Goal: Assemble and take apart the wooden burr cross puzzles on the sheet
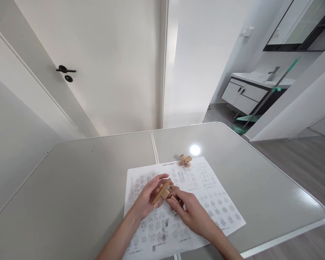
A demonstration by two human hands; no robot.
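Note:
Several light wooden pieces (pixel 165 194), partly joined, are held between both hands above a printed sheet (pixel 206 238). My left hand (pixel 147 195) is wrapped round their left side, where a long bar slants up to the right. My right hand (pixel 191 209) pinches the pieces at their lower right with thumb and fingers. The fingers hide part of the wood. Beyond the hands, an assembled wooden cross-shaped puzzle (pixel 185 160) rests at the sheet's top edge. Rows of small grey diagrams cover the sheet.
The sheet lies on a grey table (pixel 78 187) with a seam down its middle and a pale rim. Behind the table stands a white door with a black handle (pixel 66 70). At the right are a sink cabinet (pixel 242 94) and a green-and-grey broom (pixel 276 89).

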